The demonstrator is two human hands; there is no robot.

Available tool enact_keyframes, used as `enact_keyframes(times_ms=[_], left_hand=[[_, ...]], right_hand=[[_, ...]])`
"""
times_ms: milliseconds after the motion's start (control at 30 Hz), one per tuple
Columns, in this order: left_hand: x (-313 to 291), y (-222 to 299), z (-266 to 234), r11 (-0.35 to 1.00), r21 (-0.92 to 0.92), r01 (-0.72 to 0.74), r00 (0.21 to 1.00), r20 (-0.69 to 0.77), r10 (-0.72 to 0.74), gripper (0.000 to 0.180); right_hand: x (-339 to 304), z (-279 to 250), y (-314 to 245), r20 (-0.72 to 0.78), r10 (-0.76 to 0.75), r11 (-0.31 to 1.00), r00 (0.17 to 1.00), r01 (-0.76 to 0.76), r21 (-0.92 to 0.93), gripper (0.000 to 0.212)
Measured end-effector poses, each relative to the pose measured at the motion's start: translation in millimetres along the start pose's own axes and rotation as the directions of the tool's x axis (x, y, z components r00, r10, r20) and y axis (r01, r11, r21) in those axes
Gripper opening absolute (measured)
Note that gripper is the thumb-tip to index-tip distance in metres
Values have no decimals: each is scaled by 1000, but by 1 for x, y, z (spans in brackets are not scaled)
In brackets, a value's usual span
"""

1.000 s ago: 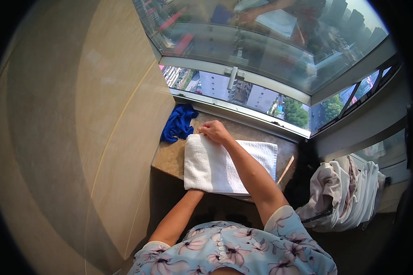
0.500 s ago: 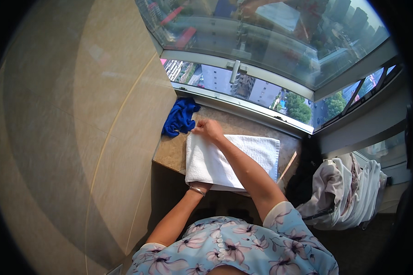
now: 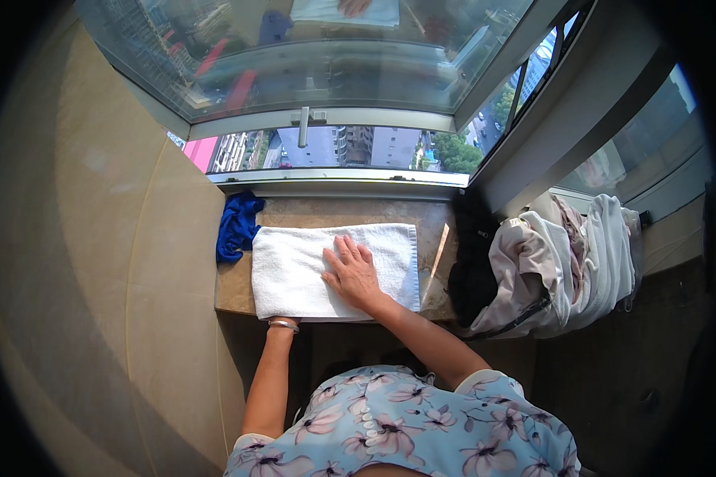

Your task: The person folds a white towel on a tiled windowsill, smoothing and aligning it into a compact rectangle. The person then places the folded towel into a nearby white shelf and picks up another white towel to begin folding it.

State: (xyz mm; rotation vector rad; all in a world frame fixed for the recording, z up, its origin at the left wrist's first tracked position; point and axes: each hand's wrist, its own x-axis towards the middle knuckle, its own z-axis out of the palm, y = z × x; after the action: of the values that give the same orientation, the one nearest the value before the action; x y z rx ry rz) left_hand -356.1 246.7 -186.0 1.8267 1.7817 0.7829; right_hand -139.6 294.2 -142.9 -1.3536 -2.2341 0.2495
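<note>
A folded white towel (image 3: 294,270) lies on the brown stone window ledge (image 3: 326,211), its front edge along the ledge's near side. My right hand (image 3: 350,274) rests flat on top of the towel, right of its middle, with fingers spread. At the towel's near left edge, my left hand (image 3: 283,320) reaches underneath. A bracelet shows at that wrist, while the fingers are hidden by the cloth. Beside the towel's far left corner is a crumpled blue cloth (image 3: 237,229).
Behind the ledge is a tilted-open window with a handle (image 3: 303,127). A tiled wall (image 3: 95,238) rises on the left. At the right, a dark garment (image 3: 471,262) lies against a heap of pale clothes (image 3: 561,262).
My right hand has moved from the towel's far left corner onto its middle right and flattened out. My left hand stays under the near edge. The whole view has turned.
</note>
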Motion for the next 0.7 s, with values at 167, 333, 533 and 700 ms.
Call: enact_keyframes(times_ms=[167, 333, 533, 700], left_hand=[[-15, -15, -13, 998, 62, 3, 995, 100, -10, 51], [-58, -2, -30, 950, 288, -121, 990, 107, 94, 40], [-97, 61, -56, 996, 83, 33, 981, -193, -17, 16], [-84, 93, -66, 953, 304, 3, 858, -490, 153, 36]], right_hand=[[-56, -37, 17, -9, 83, 996, 997, -83, -37, 56], [-97, -80, 45, -185, 281, 953, 942, -250, 171, 42], [-121, -111, 67, 38, 635, 741, 772, -622, 253, 42], [-120, -107, 60, 187, 684, 675, 705, -709, 204, 47]])
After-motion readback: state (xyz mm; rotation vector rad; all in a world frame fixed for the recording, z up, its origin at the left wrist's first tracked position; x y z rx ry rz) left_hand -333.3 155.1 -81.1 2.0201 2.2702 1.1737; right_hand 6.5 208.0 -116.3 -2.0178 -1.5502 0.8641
